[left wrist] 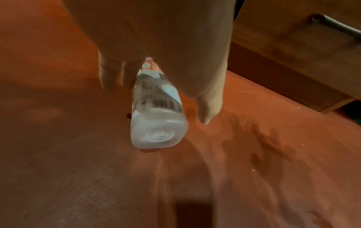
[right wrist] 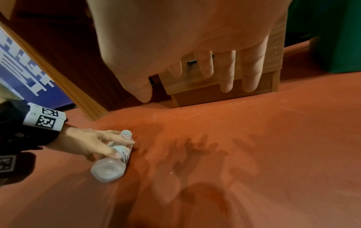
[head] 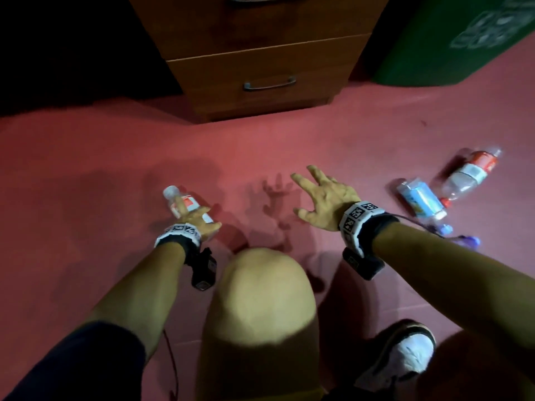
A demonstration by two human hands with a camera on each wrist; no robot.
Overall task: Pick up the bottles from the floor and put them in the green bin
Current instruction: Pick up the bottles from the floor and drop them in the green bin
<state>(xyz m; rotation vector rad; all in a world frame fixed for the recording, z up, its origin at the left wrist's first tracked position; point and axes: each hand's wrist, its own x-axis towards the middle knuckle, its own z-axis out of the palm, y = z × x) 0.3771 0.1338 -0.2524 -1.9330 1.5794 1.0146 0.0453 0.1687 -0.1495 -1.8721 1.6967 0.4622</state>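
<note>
My left hand [head: 192, 217] grips a clear bottle with a red and white label [head: 186, 201] low over the red floor, at the left. The left wrist view shows the clear bottle [left wrist: 158, 123] base-on between the thumb and fingers. In the right wrist view my left hand [right wrist: 93, 143] curls over the clear bottle [right wrist: 111, 166]. My right hand [head: 318, 198] hovers above the bare floor at the centre with fingers spread, holding nothing. A blue-labelled bottle [head: 421, 199] and a red-labelled bottle [head: 469, 172] lie on the floor to its right. The green bin [head: 451, 39] stands at the back right.
A wooden drawer cabinet [head: 260, 68] stands at the back centre, left of the bin. My knee [head: 260, 285] is between my arms and a shoe [head: 405, 351] is at the lower right. A small blue and purple item [head: 469, 241] lies by my right forearm.
</note>
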